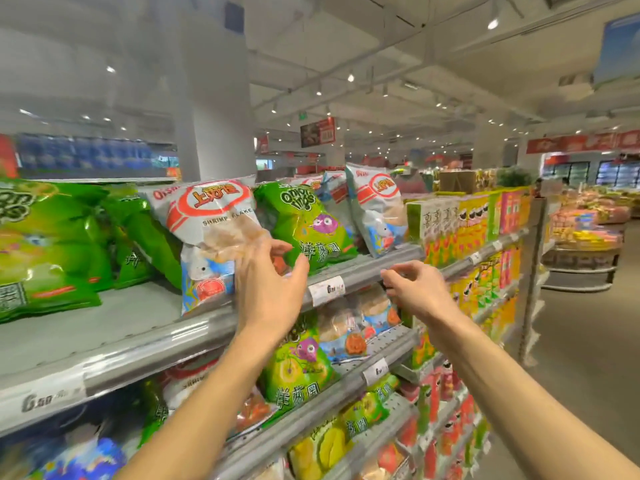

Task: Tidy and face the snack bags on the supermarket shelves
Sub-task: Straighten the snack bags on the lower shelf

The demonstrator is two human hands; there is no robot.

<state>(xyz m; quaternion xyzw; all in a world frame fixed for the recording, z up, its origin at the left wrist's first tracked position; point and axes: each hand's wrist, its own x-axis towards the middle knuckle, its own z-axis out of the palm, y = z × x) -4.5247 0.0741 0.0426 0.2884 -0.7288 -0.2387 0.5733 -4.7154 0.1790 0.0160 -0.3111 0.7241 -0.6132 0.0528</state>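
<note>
Nearest, the left hand (268, 282) reaches up with fingers (277, 245) spread and relaxed, touching the lower right part of the white-and-clear plastic shrimp flake bag (207, 237) standing on the grey metal top shelf (104, 327). The right hand (414, 289), at 3 o'clock of the left, has fingers loosely curled at the shelf's front rail; whether it pinches anything I cannot tell. Beyond, at 1 o'clock, a glossy green onion ring bag (304, 223) leans just beside the shrimp bag.
</note>
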